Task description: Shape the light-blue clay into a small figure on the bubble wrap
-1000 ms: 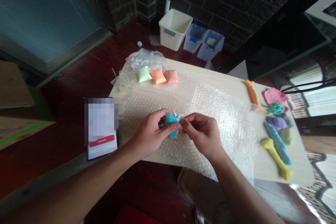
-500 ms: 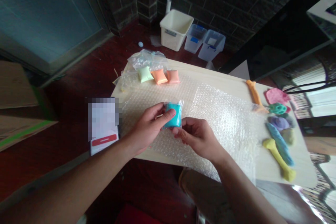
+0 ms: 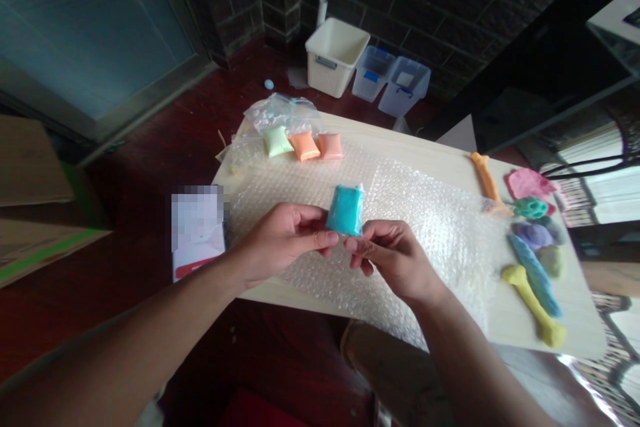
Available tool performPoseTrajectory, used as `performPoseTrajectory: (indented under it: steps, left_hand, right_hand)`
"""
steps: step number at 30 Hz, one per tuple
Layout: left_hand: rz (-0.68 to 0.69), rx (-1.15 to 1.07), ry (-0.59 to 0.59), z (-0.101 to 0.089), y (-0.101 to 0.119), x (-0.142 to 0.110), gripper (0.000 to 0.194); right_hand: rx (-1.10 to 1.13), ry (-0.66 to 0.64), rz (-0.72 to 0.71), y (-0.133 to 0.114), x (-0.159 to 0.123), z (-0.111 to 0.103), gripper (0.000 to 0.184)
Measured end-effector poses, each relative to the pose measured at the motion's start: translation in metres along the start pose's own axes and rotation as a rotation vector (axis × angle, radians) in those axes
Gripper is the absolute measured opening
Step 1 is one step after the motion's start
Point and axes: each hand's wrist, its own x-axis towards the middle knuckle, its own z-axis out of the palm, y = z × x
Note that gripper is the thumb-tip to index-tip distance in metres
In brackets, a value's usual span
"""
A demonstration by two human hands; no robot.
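Observation:
A small clear packet of turquoise modelling clay (image 3: 346, 209) is held up over the bubble wrap (image 3: 425, 233). My left hand (image 3: 287, 240) pinches its lower left corner between thumb and fingers. At the lower right corner, the closed fingertips of my right hand (image 3: 393, 257) grip the packet's edge. Beyond my hands lie three more clay packets in a row: a pale green packet (image 3: 276, 141), an orange packet (image 3: 305, 145) and a salmon packet (image 3: 330, 145).
Shaped clay lies along the table's right end: a yellow bone-like piece (image 3: 535, 307), a blue twisted strip (image 3: 536, 273), an orange piece (image 3: 484, 177) and a pink piece (image 3: 530, 183). Crumpled clear plastic bags (image 3: 280, 112) sit at the far left corner. A white bin (image 3: 333, 67) stands on the floor beyond.
The turquoise packet has shifted slightly right and away from me. My left thumb has slid from its face to its bottom corner. My right hand has moved a little right.

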Motion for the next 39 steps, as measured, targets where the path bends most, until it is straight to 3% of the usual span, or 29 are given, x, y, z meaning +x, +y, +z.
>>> performPoseTrajectory:
  steps: [7, 11, 16, 18, 22, 24, 31, 39]
  left_hand:
    - [-0.071, -0.133, 0.119, 0.006, -0.002, 0.003, 0.032]
    - [-0.032, -0.094, 0.307, 0.015, -0.003, 0.005, 0.052]
    - [0.038, 0.013, 0.478, 0.019, -0.003, 0.007, 0.057]
    - [0.037, 0.013, 0.483, 0.017, -0.002, 0.007, 0.059]
    - [-0.015, -0.043, 0.382, 0.014, 0.000, 0.005, 0.064]
    - [-0.029, -0.076, 0.333, 0.014, -0.002, 0.003, 0.067]
    - [-0.030, 0.022, 0.291, 0.015, -0.014, 0.001, 0.062]
    - [0.077, 0.310, 0.355, 0.016, -0.023, 0.004, 0.043]
  right_hand:
    - [0.028, 0.022, -0.013, -0.001, -0.001, 0.000, 0.027]
    - [0.027, 0.158, -0.037, 0.002, 0.001, 0.010, 0.033]
    - [-0.157, 0.345, -0.131, 0.012, 0.002, 0.025, 0.030]
    - [-0.215, 0.306, -0.150, 0.013, 0.004, 0.022, 0.030]
    - [-0.152, -0.005, -0.069, 0.009, 0.007, 0.007, 0.028]
    - [-0.121, -0.091, -0.005, 0.006, 0.008, 0.001, 0.033]
    - [-0.041, -0.080, 0.179, 0.005, 0.005, 0.003, 0.038]
    - [0.019, 0.037, 0.217, 0.012, 0.006, 0.016, 0.031]
